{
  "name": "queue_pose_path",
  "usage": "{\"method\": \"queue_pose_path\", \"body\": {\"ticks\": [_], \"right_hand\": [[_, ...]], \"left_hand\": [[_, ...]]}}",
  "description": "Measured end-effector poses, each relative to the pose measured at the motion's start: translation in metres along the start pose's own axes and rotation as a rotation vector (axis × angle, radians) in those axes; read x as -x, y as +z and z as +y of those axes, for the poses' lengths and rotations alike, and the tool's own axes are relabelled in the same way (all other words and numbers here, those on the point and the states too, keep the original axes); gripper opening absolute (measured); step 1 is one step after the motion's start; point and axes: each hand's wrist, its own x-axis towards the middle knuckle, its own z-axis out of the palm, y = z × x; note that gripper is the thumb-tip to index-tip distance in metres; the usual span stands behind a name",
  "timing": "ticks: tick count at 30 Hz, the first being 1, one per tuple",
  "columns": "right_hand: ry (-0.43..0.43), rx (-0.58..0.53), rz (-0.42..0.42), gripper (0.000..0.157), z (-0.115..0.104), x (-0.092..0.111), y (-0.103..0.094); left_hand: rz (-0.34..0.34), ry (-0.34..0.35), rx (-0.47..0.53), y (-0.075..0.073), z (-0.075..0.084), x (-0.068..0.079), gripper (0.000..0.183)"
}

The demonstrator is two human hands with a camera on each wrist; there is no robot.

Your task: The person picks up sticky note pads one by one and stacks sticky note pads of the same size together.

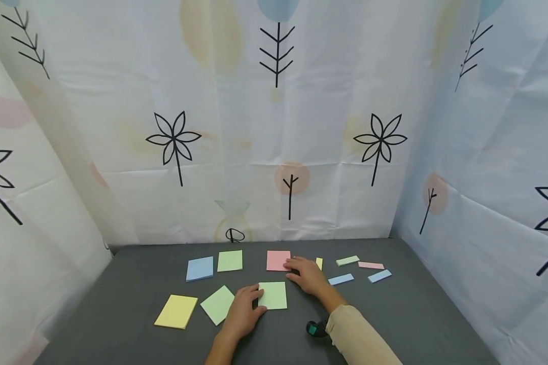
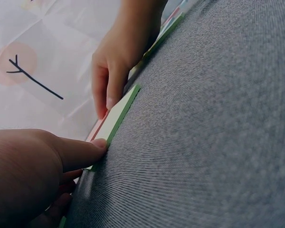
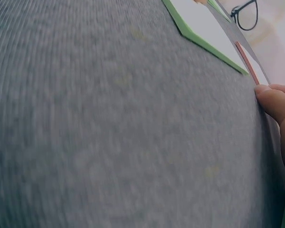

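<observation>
My left hand (image 1: 243, 313) is at the left side of a square light-green sticky note pad (image 1: 274, 295), which lies on the dark grey table. In the left wrist view its thumb (image 2: 92, 149) presses the pad's edge, other fingers curled behind. Just beyond, my right hand (image 1: 309, 276) grips the right side of a pink sticky note pad (image 1: 277, 260). The right wrist view has the right thumb (image 3: 273, 100) against the pink pad's corner (image 3: 251, 61); the remaining fingers are mostly hidden. Both pads lie flat, the green one nearer me.
Left of the hands lie a yellow pad (image 1: 176, 312), a tilted green pad (image 1: 218, 304), a blue pad (image 1: 200, 268) and another green pad (image 1: 230, 260). Several narrow note strips (image 1: 341, 279) lie on the right. A black object (image 1: 316, 328) is beside the right sleeve. Patterned cloth surrounds the table (image 1: 415, 314).
</observation>
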Motion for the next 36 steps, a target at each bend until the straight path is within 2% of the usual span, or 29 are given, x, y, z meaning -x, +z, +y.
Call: {"method": "queue_pose_path", "body": {"ticks": [9,16,20,28,36], "right_hand": [[0.011,0.010,0.072,0.026,0.001,0.011,-0.005],[-0.025,0.051,0.104,0.019,0.002,0.007,-0.006],[-0.039,0.091,0.103,0.021,0.003,0.005,-0.005],[-0.134,0.287,0.081,0.021,0.001,0.002,-0.009],[-0.126,0.323,0.040,0.021,0.004,0.001,-0.008]], "left_hand": [[0.006,0.002,0.015,0.001,0.000,0.002,0.041],[0.026,0.015,0.013,-0.001,-0.001,0.003,0.041],[0.024,0.019,0.009,-0.001,-0.001,0.003,0.041],[0.028,0.039,0.014,-0.002,0.000,0.003,0.041],[0.033,0.048,0.016,-0.003,0.001,0.005,0.040]]}}
